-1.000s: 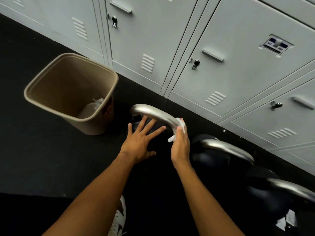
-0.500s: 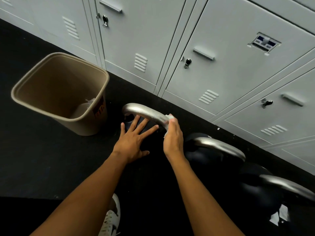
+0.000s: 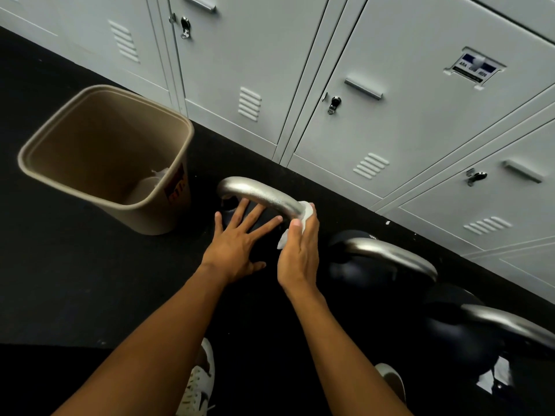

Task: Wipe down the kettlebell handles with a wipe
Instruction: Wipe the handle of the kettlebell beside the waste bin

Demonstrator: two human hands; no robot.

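The right hand [image 3: 298, 253] grasps a white wipe [image 3: 303, 219] around the first kettlebell's silver handle [image 3: 258, 192]; the left hand [image 3: 237, 244] rests flat, fingers spread, on its black body

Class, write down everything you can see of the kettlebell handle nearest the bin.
The handle is a thick, silvery metal arch with a dull, speckled sheen, standing upright on a dark kettlebell body on the black floor. Its left end curves down beside the tan bin; its right end is wrapped in a white wipe that the right hand grips. The left hand lies flat on the body just beneath; whether its fingertips touch the handle is unclear.
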